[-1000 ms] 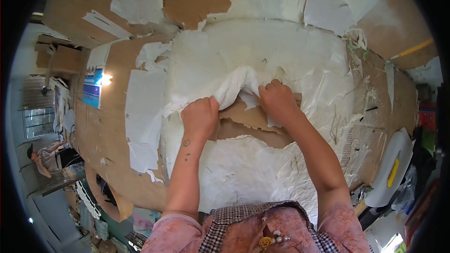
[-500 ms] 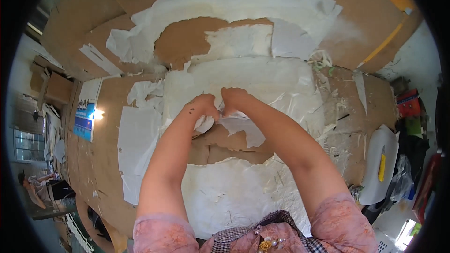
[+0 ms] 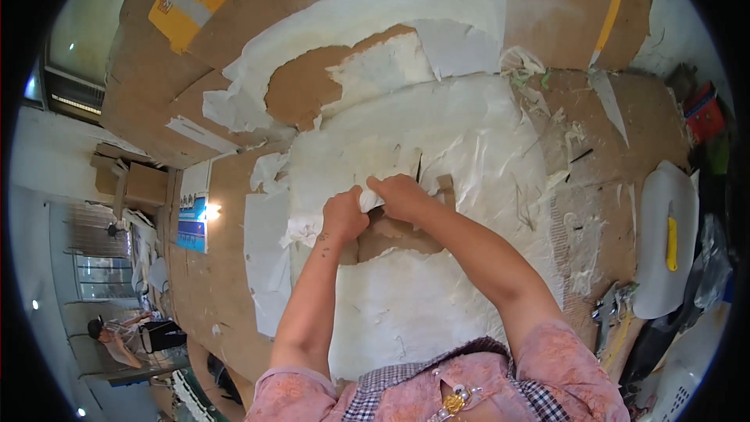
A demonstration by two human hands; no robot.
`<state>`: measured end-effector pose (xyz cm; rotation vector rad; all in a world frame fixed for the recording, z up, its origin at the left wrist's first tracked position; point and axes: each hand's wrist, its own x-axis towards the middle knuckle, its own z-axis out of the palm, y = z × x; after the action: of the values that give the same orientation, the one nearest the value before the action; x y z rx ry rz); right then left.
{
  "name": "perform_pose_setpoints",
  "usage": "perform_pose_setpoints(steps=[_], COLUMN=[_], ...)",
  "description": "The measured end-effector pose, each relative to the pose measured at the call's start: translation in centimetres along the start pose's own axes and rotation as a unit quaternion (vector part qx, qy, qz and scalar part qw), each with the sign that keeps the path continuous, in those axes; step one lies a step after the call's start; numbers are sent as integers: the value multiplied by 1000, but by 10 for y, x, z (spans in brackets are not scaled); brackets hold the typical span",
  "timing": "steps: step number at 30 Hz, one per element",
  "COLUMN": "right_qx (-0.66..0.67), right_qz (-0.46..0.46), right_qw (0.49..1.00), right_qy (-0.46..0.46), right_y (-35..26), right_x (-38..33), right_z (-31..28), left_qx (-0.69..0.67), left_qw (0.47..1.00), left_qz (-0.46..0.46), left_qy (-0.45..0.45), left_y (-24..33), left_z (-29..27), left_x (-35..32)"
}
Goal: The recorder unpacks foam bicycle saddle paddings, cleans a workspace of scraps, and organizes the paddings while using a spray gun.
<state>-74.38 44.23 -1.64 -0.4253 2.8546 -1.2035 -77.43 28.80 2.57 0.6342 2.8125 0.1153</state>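
My left hand and my right hand are closed close together above the middle of the covered work surface. Between them shows a small white bunched piece, gripped from both sides; whether it is cloth or paper I cannot tell. Most of it is hidden by the fingers. Below the hands, bare brown cardboard shows through a torn gap in the white covering sheet. Just beyond my right hand, a thin dark strip stands out against the sheet.
A cardboard back panel with torn white paper rises at the far side. To the right lie a pale grey plastic piece, a yellow-handled tool and a metal tool. Another person sits far off at the left.
Both hands have shifted slightly nearer, still closed on the white piece. More of the bunched piece shows between them. The head view has turned and tilted.
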Motion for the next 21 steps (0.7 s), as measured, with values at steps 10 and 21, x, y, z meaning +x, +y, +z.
perform_pose_setpoints(steps=[10, 21], right_qx=[-50, -22], right_qz=[-16, -43], right_qw=[999, 999], right_qy=[1, 11], right_y=[-54, -160], right_x=[-62, -192], right_z=[6, 23], left_qx=[-6, -40], left_qw=[999, 994], left_qz=[45, 101], left_qy=[20, 6], left_y=[7, 18], left_z=[-10, -20], left_x=[-76, -237])
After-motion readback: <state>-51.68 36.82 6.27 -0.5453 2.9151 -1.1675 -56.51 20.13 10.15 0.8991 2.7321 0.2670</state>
